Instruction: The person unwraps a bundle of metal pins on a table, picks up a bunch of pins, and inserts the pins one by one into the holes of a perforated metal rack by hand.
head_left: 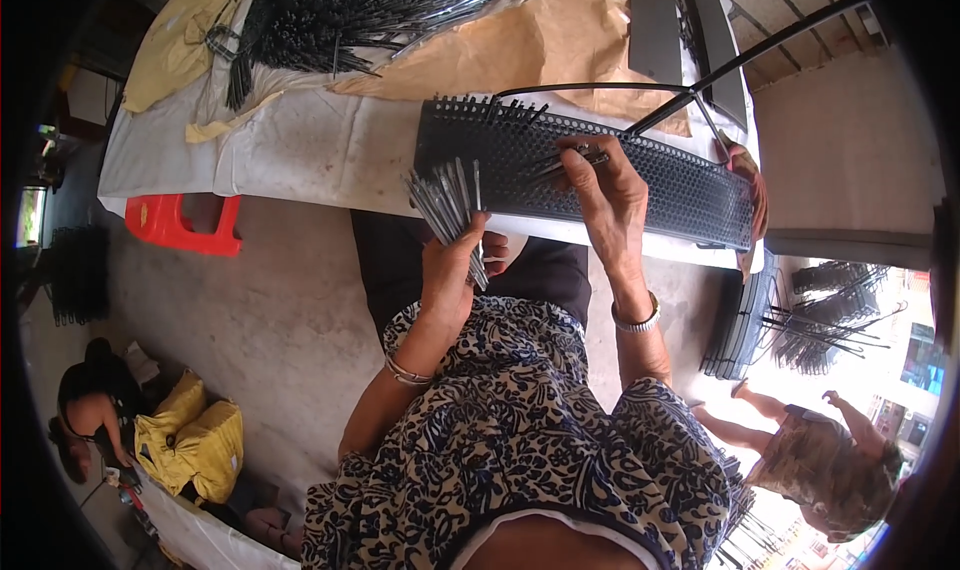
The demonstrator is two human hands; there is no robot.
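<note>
A white-covered tabletop (300, 140) stands over a grey floor (270, 320). At its front edge, the left hand (455, 262) grips a fanned bundle of metal rods (440, 205), beside a black perforated tray (685, 195) lying on the tabletop. The right hand (612, 205) pinches a few small pieces (592, 155) above the tray. Beyond, a dark heap of rods (340, 20) lies near brown paper (540, 35).
</note>
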